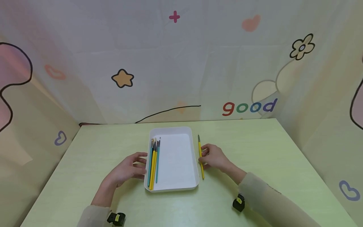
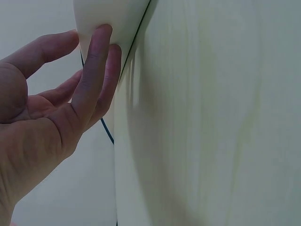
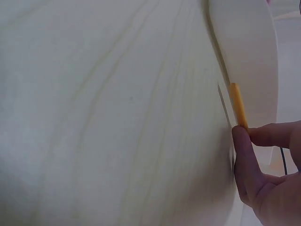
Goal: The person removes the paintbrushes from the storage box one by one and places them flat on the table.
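Observation:
A white rectangular tray [image 1: 177,157] lies on the table, with several teal and yellow paintbrushes [image 1: 153,167] side by side along its left wall. My left hand [image 1: 124,171] rests its spread, lightly bent fingers against the outside of that wall; the left wrist view has the fingertips [image 2: 102,35] at the tray's side. Just outside the tray's right wall, my right hand [image 1: 216,158] pinches a yellow paintbrush [image 1: 200,152] between thumb and fingers. Its dark bristles point to the back. In the right wrist view, the end of the yellow handle [image 3: 239,104] sticks out past the fingertips.
The pale green table [image 1: 241,135] runs back to a printed cloth wall [image 1: 158,63], and similar cloth stands at both sides. A small black device [image 1: 239,202] sits at the right cuff, another black device [image 1: 116,218] at the left.

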`<action>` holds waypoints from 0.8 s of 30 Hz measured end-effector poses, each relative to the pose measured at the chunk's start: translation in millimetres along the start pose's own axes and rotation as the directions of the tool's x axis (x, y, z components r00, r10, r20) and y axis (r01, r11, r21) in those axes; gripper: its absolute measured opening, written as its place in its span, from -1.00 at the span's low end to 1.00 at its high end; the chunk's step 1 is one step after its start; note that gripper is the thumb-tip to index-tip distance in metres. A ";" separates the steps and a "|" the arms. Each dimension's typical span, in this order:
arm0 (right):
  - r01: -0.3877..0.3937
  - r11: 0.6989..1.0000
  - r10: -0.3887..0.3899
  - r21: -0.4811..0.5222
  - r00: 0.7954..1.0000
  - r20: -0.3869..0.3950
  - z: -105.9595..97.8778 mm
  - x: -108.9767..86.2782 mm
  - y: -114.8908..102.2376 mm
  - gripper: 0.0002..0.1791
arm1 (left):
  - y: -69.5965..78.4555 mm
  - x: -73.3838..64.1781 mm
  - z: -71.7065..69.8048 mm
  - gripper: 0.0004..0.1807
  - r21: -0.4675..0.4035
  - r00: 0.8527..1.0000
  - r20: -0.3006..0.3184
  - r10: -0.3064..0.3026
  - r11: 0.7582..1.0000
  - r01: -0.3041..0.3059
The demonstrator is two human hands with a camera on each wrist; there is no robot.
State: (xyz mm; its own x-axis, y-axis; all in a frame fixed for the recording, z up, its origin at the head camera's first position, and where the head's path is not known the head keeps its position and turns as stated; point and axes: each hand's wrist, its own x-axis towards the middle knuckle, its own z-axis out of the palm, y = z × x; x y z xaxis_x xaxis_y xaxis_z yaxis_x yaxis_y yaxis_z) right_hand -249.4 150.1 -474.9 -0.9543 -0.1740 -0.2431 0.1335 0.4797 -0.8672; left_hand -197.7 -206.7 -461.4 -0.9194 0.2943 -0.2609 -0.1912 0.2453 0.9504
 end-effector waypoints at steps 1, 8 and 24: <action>0.005 1.000 -0.005 -0.019 1.000 -0.006 0.6 -0.2 -0.5 -0.45 | 0.2 0.1 0.0 -0.25 0.000 1.000 0.000 0.000 1.000 0.000; 0.048 0.992 -0.051 -0.115 0.998 -0.023 4.2 -0.1 -4.2 -0.47 | 0.0 0.7 -0.1 -0.26 0.002 1.000 -0.004 -0.003 1.000 0.003; 0.055 0.981 -0.060 -0.188 0.998 -0.026 3.3 1.8 -6.7 -0.48 | -0.2 1.5 -0.2 -0.26 0.003 1.000 -0.011 -0.007 1.000 0.007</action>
State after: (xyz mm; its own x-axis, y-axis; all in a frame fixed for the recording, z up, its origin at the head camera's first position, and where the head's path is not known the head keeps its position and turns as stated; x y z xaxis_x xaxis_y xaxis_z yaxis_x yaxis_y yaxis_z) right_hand -251.2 143.7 -471.0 -0.9671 -0.1805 -0.1791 0.0287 0.6224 -0.7822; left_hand -199.0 -206.5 -461.9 -0.9218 0.2824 -0.2658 -0.1967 0.2503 0.9480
